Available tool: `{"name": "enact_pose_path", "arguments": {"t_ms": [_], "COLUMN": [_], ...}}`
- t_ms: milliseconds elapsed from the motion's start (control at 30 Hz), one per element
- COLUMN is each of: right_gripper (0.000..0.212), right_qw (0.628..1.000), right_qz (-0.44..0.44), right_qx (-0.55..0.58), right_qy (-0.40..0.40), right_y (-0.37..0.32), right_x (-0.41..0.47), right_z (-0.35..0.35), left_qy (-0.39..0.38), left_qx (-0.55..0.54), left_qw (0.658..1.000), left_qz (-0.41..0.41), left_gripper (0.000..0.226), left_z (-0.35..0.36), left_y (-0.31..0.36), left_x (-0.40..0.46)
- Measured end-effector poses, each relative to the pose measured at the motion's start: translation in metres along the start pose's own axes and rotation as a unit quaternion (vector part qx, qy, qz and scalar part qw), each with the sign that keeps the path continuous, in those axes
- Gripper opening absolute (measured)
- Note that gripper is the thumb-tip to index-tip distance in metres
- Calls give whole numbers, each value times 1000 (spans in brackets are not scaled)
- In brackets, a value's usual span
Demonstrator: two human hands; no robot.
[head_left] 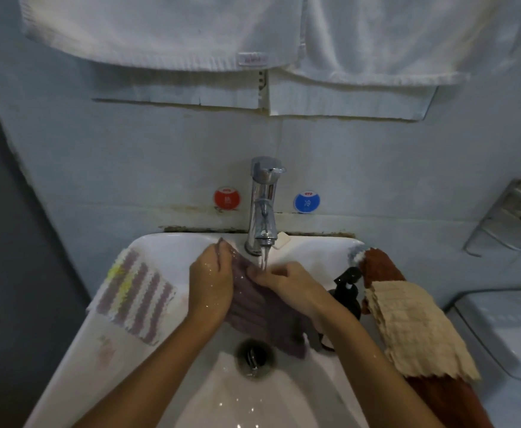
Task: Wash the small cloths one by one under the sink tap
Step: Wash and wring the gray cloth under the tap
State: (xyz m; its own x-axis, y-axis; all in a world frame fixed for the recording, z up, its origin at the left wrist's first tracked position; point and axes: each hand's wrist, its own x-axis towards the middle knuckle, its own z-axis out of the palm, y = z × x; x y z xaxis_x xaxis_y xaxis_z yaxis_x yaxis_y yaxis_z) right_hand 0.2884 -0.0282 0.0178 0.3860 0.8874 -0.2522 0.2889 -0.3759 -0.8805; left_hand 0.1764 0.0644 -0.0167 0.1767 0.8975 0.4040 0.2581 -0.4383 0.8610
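Both grips, left hand and right hand, clutch the grey cloth under the tap stream over the sink.

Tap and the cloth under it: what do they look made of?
Tap: polished, chrome-like metal, judging by its mirror glints. Mauve cloth: soft ribbed fabric, wet and limp, gripped by left hand and right hand; fibre unclear.

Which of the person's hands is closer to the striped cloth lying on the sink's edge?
Left. The left hand grips the grey cloth just beside the striped cloth; the right hand pinches the grey cloth under the tap, farther away.
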Motion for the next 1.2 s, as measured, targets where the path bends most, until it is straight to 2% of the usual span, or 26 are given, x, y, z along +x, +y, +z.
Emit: {"name": "enact_pose_path", "arguments": {"t_ms": [133,167,233,300,433,500,567,667,733,800,867,967,1067,1200], "right_gripper": [54,50,28,17,29,18,8,24,39,44,40,35,30,29], "right_qw": [993,991,985,980,981,988,997,995,987,973,962,951,954,964], "right_qz": [57,54,42,38,48,37,-9,-60,-41,-29,-37,-34,-49,-75], "right_qx": [-45,-55,-78,-106,-77,-57,-21,75,147,216,245,243,231,175], "right_qy": [-93,-109,-148,-166,-172,-140,-69,3,42,83,118,187,183,186], "right_y": [3,5,8,11,17,20,21,16,11,9,13,19,24,32], "right_x": [0,1,1,3,7,9,12,13,8,7,9,16,17,20], "right_z": [-2,-3,-7,-9,-10,-11,-8,4,23,43,57,56,56,61], "left_qy": [38,52,85,118,163,166,151,72,12,-12,-10,-20,-10,-48], "left_qx": [-8,-17,-34,-40,-49,-63,-104,-221,-251,-212,-172,-178,-150,-148], "left_qw": [999,998,996,992,983,978,965,914,893,913,929,931,952,961], "left_qz": [16,15,-1,-27,-62,-107,-187,-331,-374,-347,-329,-319,-267,-231], "left_gripper": [33,33,34,37,41,43,41,36,37,39,47,33,30,45], "left_z": [-1,-2,-5,-7,-13,-14,-12,-7,3,19,33,34,35,39], "left_y": [6,9,8,3,3,-1,-5,3,8,3,-3,10,16,11], "left_x": [2,1,4,10,14,17,18,10,-3,-18,-31,-42,-43,-44]}}
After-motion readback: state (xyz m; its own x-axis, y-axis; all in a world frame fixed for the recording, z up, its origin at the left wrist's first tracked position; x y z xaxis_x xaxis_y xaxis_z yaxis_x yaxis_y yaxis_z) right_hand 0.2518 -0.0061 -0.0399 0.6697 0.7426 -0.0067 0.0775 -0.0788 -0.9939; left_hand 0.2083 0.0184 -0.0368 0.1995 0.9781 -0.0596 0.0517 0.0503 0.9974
